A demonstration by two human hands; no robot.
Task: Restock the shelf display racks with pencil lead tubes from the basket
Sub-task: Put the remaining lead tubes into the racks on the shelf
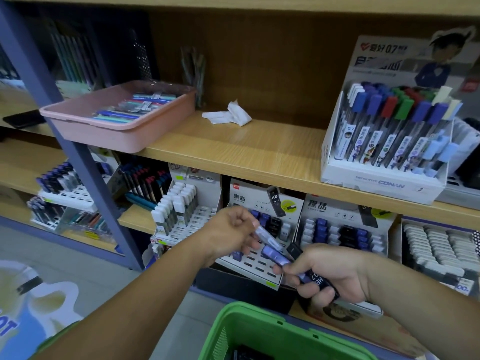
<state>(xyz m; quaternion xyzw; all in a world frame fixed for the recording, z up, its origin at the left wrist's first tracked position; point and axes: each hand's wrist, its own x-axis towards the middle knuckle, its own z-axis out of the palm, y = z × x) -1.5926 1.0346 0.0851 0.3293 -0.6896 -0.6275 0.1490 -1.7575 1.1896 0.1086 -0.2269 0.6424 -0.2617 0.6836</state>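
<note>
Restocking seems midway: left hand (231, 229) pinches one lead tube (267, 236), right hand (332, 276) grips spare tubes (315, 278), while the rack (255, 266) at 12 o'clock from the basket (249, 318) shows empty slots.

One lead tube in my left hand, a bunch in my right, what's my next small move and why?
Probably lower the tube pinched in your left hand into an empty front slot of the rack just below it. Those front rows look unfilled, and your right hand grips the spare tubes.
</note>
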